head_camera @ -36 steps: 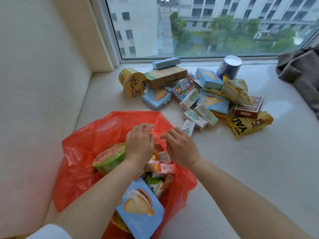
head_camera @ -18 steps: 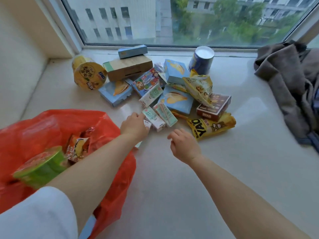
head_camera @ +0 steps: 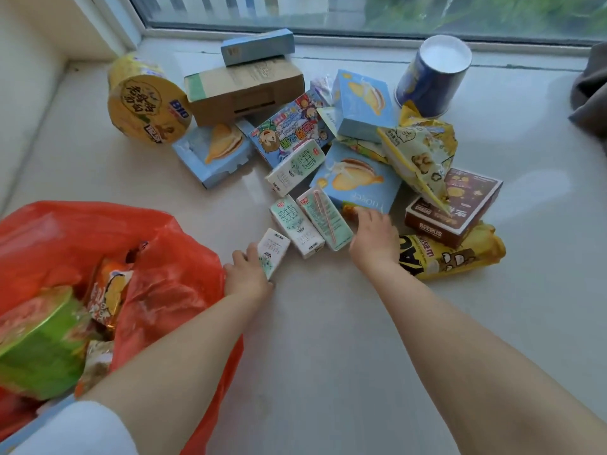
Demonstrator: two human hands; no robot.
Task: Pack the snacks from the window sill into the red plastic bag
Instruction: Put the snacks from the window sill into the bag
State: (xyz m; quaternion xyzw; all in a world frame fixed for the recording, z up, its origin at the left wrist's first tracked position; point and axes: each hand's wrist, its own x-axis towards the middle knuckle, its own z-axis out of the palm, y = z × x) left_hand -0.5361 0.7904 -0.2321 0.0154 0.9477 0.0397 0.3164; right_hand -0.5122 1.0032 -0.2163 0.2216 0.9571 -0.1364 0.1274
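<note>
Head view looks down on a pale window sill strewn with snacks, both bare arms reaching out over it. At the left, the left hand has its grip clamped on a small milk carton, fingers curled round its near side right beside the edge of the red plastic bag. That bag lies open at the lower left, already holding a green bowl of noodles and an orange packet. Further right, the right hand hovers palm down with fingers loosely spread and apart, holding nothing, fingertips touching the near edge of a blue pastry box. Two more milk cartons lie side by side between the hands. Beside the right wrist sits a yellow snack bag with a brown box partly on top. Near the window stand a yellow noodle cup tipped on its side, a cardboard box, and a dark blue cup.
</note>
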